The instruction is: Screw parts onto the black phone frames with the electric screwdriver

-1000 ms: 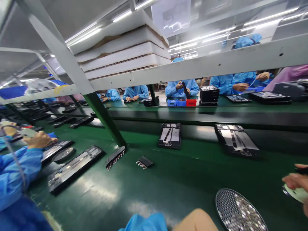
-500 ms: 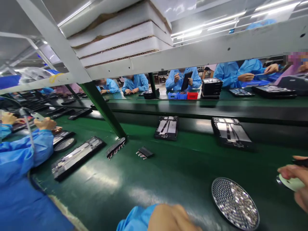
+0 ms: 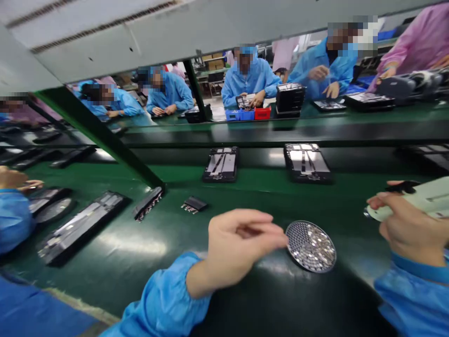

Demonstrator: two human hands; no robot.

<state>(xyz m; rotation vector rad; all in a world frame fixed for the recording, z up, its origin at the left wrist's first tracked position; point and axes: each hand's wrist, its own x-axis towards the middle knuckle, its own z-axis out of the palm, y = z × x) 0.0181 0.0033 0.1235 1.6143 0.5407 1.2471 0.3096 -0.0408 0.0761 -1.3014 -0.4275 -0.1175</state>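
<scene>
My left hand [image 3: 242, 245], in a blue sleeve, reaches over the bench to the left rim of a round perforated dish [image 3: 311, 247]. Its thumb and fingertips are drawn together in a pinch; anything between them is too small to make out. Small shiny pieces that look like screws lie mostly on the dish's right side. At the right edge my right hand [image 3: 410, 224] is wrapped round a pale green electric screwdriver [image 3: 428, 196] with a black lever. The screwdriver lies roughly level, its metal nose pointing left above the bench, apart from the dish.
Two opened tablet-like devices [image 3: 220, 164] [image 3: 307, 162] lie beyond the dish. A long black device [image 3: 84, 227] and two small black parts with wires [image 3: 148, 203] [image 3: 194, 204] lie left. A green post [image 3: 105, 135] slants across. A co-worker's sleeve [image 3: 14, 220] is at far left.
My left hand has come up from the bottom edge to the dish. My right hand and the screwdriver show further into view. The camera's view has shifted, so the bench things appear higher and further left.
</scene>
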